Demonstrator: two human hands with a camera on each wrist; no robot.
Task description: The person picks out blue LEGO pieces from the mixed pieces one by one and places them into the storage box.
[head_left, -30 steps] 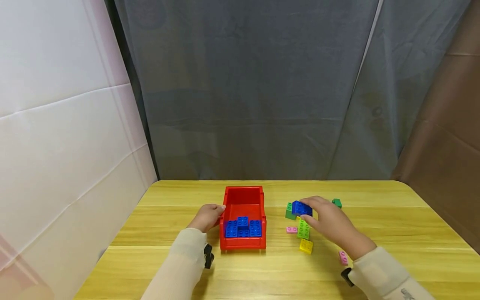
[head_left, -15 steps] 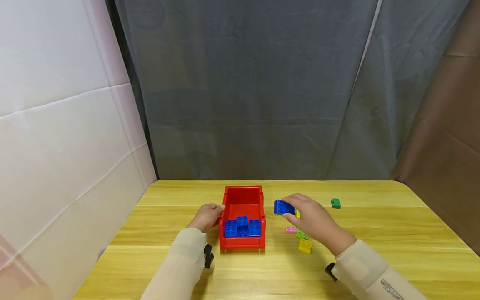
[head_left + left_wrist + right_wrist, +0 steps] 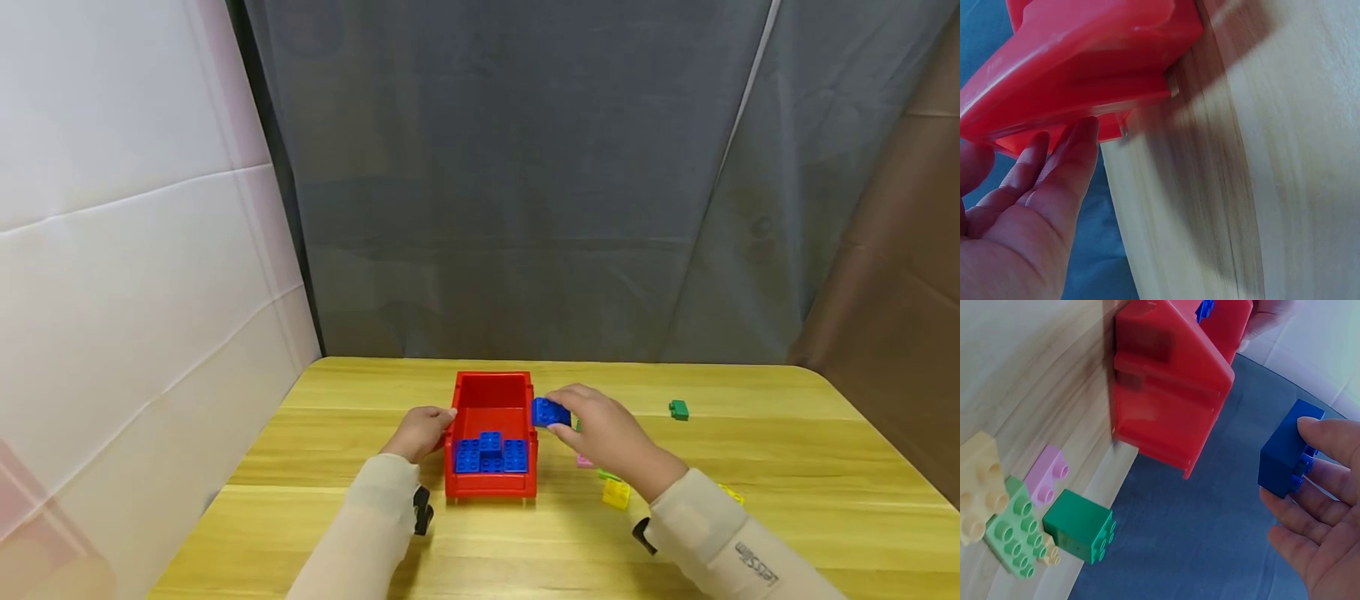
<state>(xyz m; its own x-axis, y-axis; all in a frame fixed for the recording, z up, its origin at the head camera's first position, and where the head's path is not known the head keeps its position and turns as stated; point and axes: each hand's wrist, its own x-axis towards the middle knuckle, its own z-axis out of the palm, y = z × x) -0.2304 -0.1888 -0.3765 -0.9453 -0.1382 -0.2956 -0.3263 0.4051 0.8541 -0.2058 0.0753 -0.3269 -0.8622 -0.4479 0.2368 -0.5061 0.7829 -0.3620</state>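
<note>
A red plastic bin (image 3: 491,486) stands on the table with several blue building blocks (image 3: 491,454) in its near end. My left hand (image 3: 420,432) holds the bin's left side, thumb at the rim, fingertips under the ledge in the left wrist view. Just off the bin's right wall, my right hand (image 3: 607,433) pinches a blue block (image 3: 1288,450) between thumb and fingers. In the right wrist view this block is raised above the table, its studs toward the palm.
Right of the bin lie a green block (image 3: 1080,524), a light green block (image 3: 1017,531), a pink block (image 3: 1046,475) and a yellow block (image 3: 617,493). Farther right is a small green block (image 3: 678,409). A grey curtain (image 3: 487,183) hangs behind the wooden table (image 3: 337,392).
My right hand has moved left with the blue block, from above the loose blocks to beside the bin's right wall. My left hand has stayed at the bin.
</note>
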